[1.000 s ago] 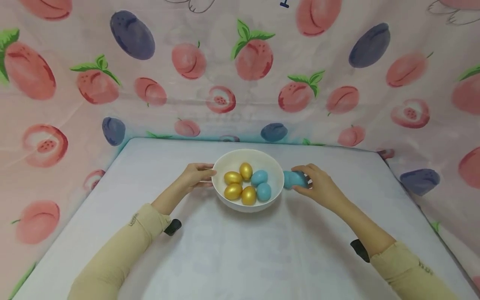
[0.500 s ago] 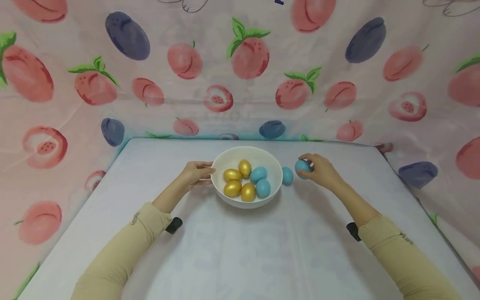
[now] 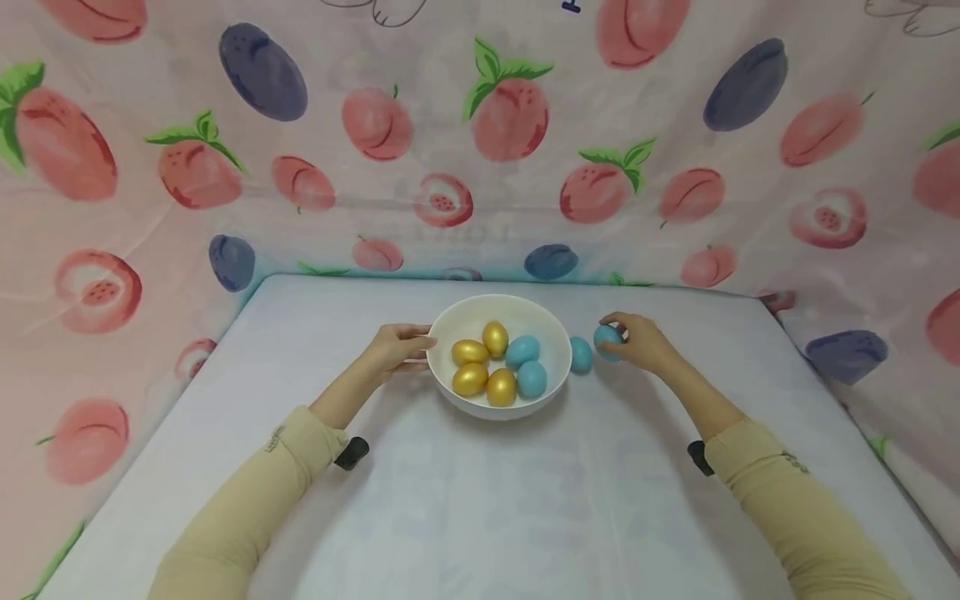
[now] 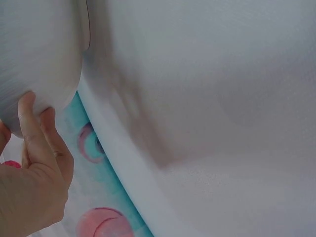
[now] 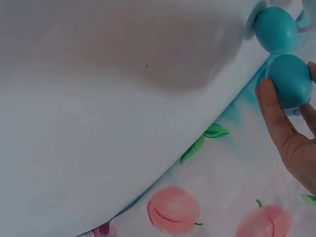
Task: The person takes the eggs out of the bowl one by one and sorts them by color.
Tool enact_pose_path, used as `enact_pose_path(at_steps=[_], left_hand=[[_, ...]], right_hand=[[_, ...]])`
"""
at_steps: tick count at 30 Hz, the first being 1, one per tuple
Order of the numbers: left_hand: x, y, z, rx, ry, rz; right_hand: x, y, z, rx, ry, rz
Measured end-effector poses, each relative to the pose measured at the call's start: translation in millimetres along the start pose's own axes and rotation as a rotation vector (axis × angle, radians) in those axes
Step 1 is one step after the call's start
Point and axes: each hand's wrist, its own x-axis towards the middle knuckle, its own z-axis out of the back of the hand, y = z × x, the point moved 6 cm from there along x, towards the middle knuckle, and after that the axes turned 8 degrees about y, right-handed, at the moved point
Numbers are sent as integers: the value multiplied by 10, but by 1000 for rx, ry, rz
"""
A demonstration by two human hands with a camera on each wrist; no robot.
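Observation:
A white bowl (image 3: 501,413) contains several gold eggs (image 3: 470,379) and two blue eggs (image 3: 532,379). My left hand (image 3: 395,348) grips the bowl's left side, thumb at the rim; in the left wrist view its fingertips lie against the outer wall. Just right of the bowl, one more blue egg (image 3: 581,355) rests on the table. Beside that one, my right hand (image 3: 637,340) pinches another blue egg (image 5: 289,81) between thumb and fingers. A narrow gap separates the two outside eggs in the head view.
The white-covered table (image 3: 480,517) reaches back to a hanging cloth (image 3: 450,108) printed with peaches and plums. Dark wrist straps (image 3: 352,452) show beneath both forearms.
A second ago the right hand held its blue egg close against the other egg by the bowl. It has drawn that egg slightly right. The left hand keeps its hold.

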Motion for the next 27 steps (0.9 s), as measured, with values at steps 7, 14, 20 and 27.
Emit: enact_pose_path(at_steps=[7,14,20,27], left_hand=[[-6,7,11,3,2,11],[-10,6,4,5,6,18],[-20,-4,11,-2,9,8],[-26,6,9,6,11,13]], right_hand=[[41,-45,-29,40,53,-52],[63,-103,-57,80,100,-85],[84,-138,-122,86,109,-104],[81,-150,-179,102,126,-139]])
